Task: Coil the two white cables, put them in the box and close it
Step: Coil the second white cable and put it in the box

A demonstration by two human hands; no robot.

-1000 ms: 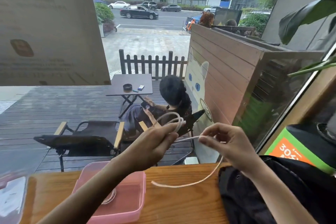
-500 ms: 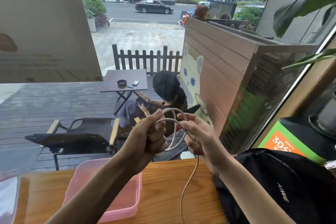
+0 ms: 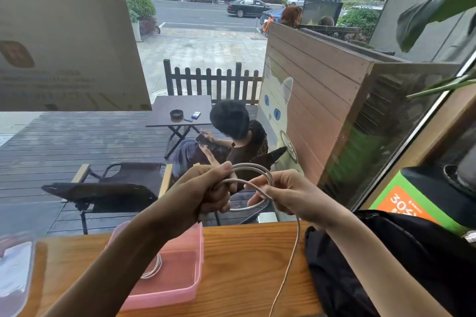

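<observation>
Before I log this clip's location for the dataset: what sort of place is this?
Probably a café window seat: a wooden counter set against a large glass window, facing a decked terrace with a small dark folding table and a street beyond.

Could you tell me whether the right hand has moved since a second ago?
Yes. The right hand has moved left, closing on the left hand over the wooden counter.

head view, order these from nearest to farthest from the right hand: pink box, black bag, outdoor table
1. Black bag, just below and to the right of the right hand.
2. Pink box, lower left on the counter.
3. Outdoor table, beyond the window.
</observation>
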